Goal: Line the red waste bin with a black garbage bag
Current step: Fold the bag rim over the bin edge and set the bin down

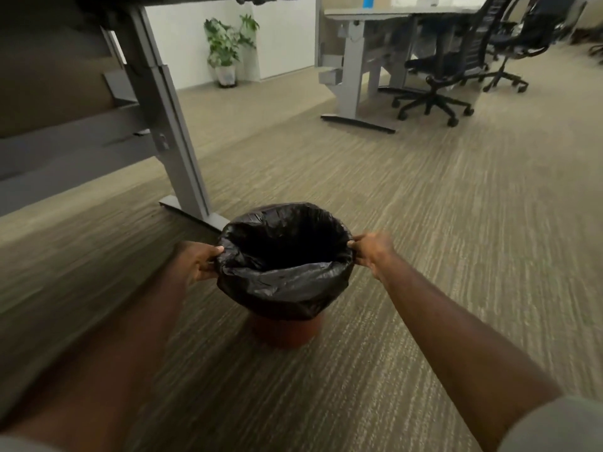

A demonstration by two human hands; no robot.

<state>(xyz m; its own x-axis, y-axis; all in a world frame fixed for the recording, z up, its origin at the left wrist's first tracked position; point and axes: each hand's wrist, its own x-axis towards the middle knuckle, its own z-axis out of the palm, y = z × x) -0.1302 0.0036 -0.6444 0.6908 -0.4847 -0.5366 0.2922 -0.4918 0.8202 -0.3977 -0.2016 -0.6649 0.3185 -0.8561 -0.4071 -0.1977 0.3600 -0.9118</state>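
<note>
The red waste bin [284,332] stands upright on the carpet in the middle of the head view; only its lower part shows. A black garbage bag [280,288] sits inside it, its mouth open and folded down over the rim on all sides. My left hand [199,261] pinches the bag's edge at the bin's left side. My right hand [372,249] pinches the edge at the right side. Both arms reach forward from the bottom corners.
A grey desk leg and foot [182,177] stand just behind and left of the bin. Farther back right are another desk [355,60] and black office chairs [437,86]. A potted plant [226,47] stands by the far wall. Carpet stretches to the right.
</note>
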